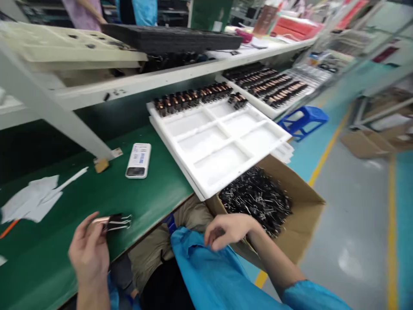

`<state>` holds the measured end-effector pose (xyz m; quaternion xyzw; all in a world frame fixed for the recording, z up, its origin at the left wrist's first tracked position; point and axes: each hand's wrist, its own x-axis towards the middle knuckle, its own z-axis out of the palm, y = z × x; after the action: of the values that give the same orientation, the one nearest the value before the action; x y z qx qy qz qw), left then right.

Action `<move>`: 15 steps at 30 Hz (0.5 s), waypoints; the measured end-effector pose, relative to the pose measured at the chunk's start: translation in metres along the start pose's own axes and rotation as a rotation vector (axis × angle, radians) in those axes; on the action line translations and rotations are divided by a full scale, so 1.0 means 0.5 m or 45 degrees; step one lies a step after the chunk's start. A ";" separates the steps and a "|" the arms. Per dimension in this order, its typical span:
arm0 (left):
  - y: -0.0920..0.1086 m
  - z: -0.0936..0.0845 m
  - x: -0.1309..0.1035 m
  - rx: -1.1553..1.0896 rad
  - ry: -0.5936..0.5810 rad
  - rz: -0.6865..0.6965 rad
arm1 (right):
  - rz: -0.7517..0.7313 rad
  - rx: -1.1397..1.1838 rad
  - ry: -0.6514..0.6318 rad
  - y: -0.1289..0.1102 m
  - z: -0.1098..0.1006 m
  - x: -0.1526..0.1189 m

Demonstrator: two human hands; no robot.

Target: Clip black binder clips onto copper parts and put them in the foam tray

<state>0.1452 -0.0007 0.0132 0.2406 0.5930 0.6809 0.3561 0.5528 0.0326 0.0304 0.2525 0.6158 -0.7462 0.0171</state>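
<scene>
The worktop point(155, 193) is dark green. The tray point(222, 142) on it is white, its row of parts point(190, 98) black and copper-brown. The box point(303, 215) is plain brown cardboard, filled with black pieces point(254, 200) with silvery pins. The smock point(209, 275) is bright blue, the stool point(303, 120) deeper blue, the paper scraps point(30, 198) white, and the floor point(351, 224) grey with yellow lines.

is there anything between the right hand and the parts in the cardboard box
Nothing visible. The right hand hovers at the near edge of the cardboard box, beside the heap of small black components, with open air between. The white foam tray overhangs only the box's far corner. The left hand holds a wire-legged component.
</scene>
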 end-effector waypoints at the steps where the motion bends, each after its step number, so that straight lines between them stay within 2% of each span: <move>1: -0.001 0.000 0.002 0.000 0.025 0.003 | 0.114 0.040 0.194 0.041 -0.025 -0.050; 4: -0.003 0.006 -0.003 0.045 0.014 0.024 | 0.558 -0.056 1.116 0.175 -0.112 -0.149; 6: -0.002 0.015 -0.013 0.082 -0.031 0.033 | 0.794 -0.167 1.493 0.254 -0.171 -0.164; 7: -0.001 0.020 -0.018 0.086 -0.049 0.031 | 0.867 -0.205 1.574 0.287 -0.197 -0.158; 10: 0.003 0.030 -0.030 0.075 -0.074 0.033 | 0.960 -0.291 1.629 0.353 -0.255 -0.116; 15: 0.007 0.021 -0.032 0.079 -0.180 -0.036 | 0.958 -0.415 1.562 0.389 -0.289 -0.072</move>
<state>0.1628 -0.0065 0.0199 0.2906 0.5905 0.6384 0.3991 0.7010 0.1095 -0.1489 0.8127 0.4896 -0.3136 -0.0380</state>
